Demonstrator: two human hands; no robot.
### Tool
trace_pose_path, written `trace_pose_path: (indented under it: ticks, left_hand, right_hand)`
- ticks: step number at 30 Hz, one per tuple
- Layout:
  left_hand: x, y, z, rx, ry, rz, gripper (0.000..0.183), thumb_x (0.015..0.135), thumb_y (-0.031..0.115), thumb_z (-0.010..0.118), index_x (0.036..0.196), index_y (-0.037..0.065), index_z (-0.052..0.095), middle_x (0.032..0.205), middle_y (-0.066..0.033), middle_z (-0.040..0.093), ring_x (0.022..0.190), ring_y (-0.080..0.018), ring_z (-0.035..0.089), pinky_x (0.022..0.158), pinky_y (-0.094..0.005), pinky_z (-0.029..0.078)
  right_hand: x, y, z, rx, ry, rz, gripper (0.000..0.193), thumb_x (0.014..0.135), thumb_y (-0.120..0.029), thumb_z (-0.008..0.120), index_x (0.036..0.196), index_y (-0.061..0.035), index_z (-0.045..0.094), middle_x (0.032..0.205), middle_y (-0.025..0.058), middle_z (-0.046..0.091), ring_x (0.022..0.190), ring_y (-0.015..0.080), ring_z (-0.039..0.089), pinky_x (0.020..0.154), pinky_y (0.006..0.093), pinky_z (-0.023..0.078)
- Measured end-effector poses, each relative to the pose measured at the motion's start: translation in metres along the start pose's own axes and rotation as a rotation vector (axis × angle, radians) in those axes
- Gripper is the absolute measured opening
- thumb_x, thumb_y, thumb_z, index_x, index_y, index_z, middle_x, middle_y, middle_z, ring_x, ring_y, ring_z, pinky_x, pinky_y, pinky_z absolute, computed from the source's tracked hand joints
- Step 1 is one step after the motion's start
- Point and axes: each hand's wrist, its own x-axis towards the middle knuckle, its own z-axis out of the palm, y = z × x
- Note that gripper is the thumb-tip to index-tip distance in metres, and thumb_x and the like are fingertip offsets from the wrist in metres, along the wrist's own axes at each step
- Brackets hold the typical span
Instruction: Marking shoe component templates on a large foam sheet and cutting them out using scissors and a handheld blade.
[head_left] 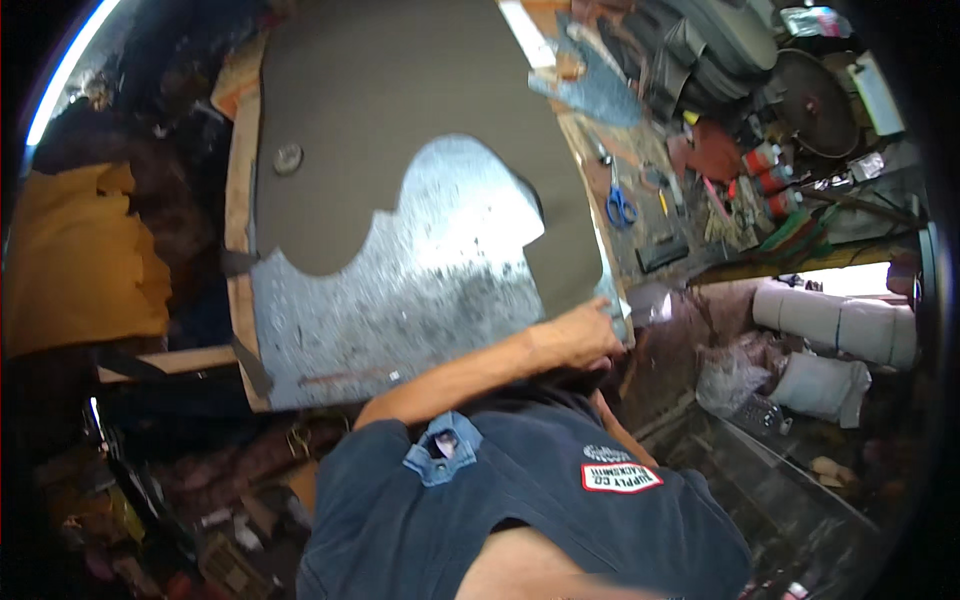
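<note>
Nearest us is our navy T-shirt (530,535); beyond, a cut taupe sheet (345,95) lies on the metal-topped table (335,325). Our left hand (588,335) is at the table's near-right corner, grip unclear; our right hand is hidden. Seemingly we're positioning; next calls for keeping the sheet flat.

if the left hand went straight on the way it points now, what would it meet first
Likely the pale, shiny piece just right of the left hand; depth is unclear, so the hand might pass over it.
</note>
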Motion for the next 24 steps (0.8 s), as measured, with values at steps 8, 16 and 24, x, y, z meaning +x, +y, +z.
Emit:
trace_pose_path:
  ticks: [8,16,24]
  left_hand:
    - [-0.015,-0.028,-0.024,-0.335,0.357,-0.014,0.021,0.087,0.031,0.064,0.091,0.011,0.068,0.086,-0.0082,0.063,0.092,-0.0273,0.061,0.109,-0.0577,0.028]
    - [-0.084,-0.048,-0.089,0.234,0.781,-0.309,0.054,0.079,0.034,0.073,0.123,0.009,0.055,0.138,-0.0227,0.043,0.132,-0.0421,0.037,0.107,-0.0533,0.031]
    - [-0.138,0.047,-0.089,-0.717,0.768,-0.012,0.080,0.071,0.006,0.072,0.141,0.000,0.035,0.131,-0.0248,0.051,0.121,-0.0337,0.054,0.100,-0.0376,0.044]
  right_hand:
    - [-0.089,-0.086,-0.034,-0.161,-0.002,0.065,0.035,0.088,-0.019,0.052,0.117,-0.0004,0.061,0.109,0.0122,0.067,0.101,0.0205,0.059,0.088,0.0335,0.045]
    - [-0.255,-0.349,-0.021,-0.325,0.194,-0.616,0.033,0.085,-0.015,0.045,0.107,0.0058,0.058,0.098,0.0115,0.061,0.091,0.0184,0.056,0.082,0.0304,0.043]
    - [-0.244,-0.483,0.102,0.216,0.134,-0.884,0.028,0.094,-0.012,0.055,0.118,0.0016,0.058,0.104,0.0044,0.062,0.098,0.0109,0.055,0.088,0.0240,0.044]
